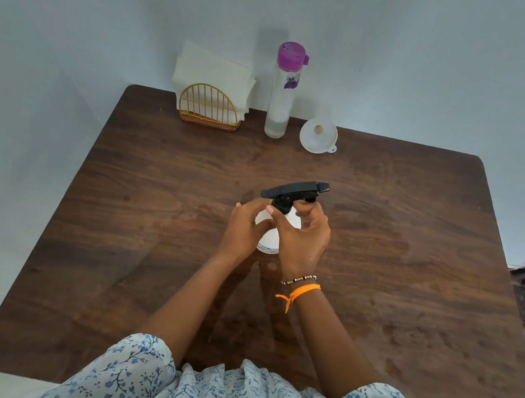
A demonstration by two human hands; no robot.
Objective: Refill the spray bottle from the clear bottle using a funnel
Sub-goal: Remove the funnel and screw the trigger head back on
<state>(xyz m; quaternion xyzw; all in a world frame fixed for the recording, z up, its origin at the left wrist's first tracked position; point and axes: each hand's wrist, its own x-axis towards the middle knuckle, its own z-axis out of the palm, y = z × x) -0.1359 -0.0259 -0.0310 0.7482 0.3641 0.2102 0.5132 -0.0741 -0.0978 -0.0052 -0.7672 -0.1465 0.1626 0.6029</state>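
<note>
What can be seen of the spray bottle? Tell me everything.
The spray bottle stands upright near the middle of the wooden table. Its body looks like white plastic with a bluish printed band near the base; its black trigger head is still on, nozzle pointing right. The left hand grips the body, and the right hand holds the neck below the trigger. Its contents are hidden.

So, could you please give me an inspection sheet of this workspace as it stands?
Surface: dark wooden table, against a pale wall.
Job's things: white spray bottle with black trigger head still on, at table centre; clear bottle, purple cap on, upright at the back edge; white funnel lying beside it.
Clutter: gold wire napkin holder with napkins.
Grippers: left hand holds the bottle body; right hand grips the neck.
Cables: nothing seen.
Surroundings: dark object at the right edge, unclear.
</note>
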